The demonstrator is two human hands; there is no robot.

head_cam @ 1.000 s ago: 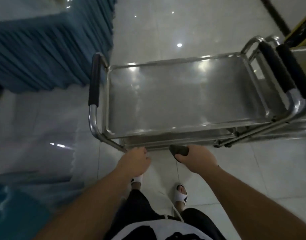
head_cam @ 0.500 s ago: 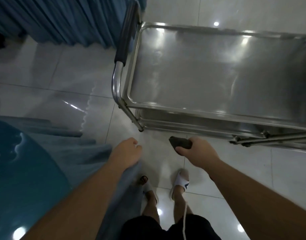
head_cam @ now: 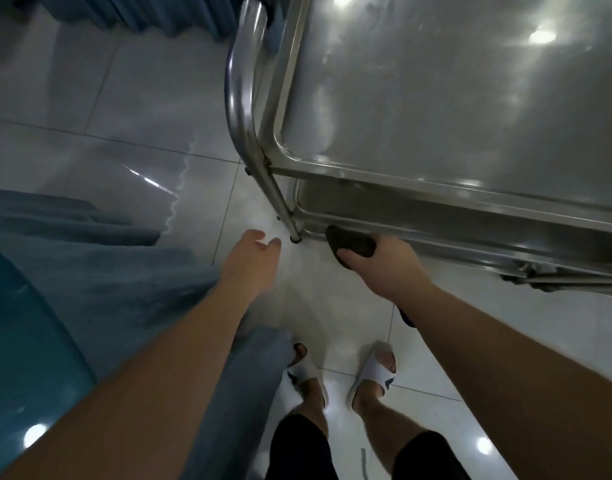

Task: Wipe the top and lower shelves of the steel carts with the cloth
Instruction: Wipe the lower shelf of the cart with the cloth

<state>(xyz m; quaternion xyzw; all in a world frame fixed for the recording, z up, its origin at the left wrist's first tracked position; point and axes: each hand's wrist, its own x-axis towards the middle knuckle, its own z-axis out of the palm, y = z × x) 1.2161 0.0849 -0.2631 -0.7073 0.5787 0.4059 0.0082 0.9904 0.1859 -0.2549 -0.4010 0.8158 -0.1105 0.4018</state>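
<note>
Right hand (head_cam: 384, 268) gripping a dark cloth (head_cam: 351, 244), pressed at the near rim of the steel cart's lower shelf (head_cam: 436, 216), about 5 o'clock from the corner leg (head_cam: 280, 199). Left hand (head_cam: 252, 261) loose, fingers relaxed, holding nothing, at 8 o'clock from that leg. Top shelf (head_cam: 453, 98) at 1 o'clock. Blue drape (head_cam: 107, 271) at 9 o'clock.

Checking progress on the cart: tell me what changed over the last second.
The left hand let go of the cart frame and now hangs open beside its leg. The view closed in on the cart's near corner. The right hand keeps its grip on the dark cloth by the lower shelf.
</note>
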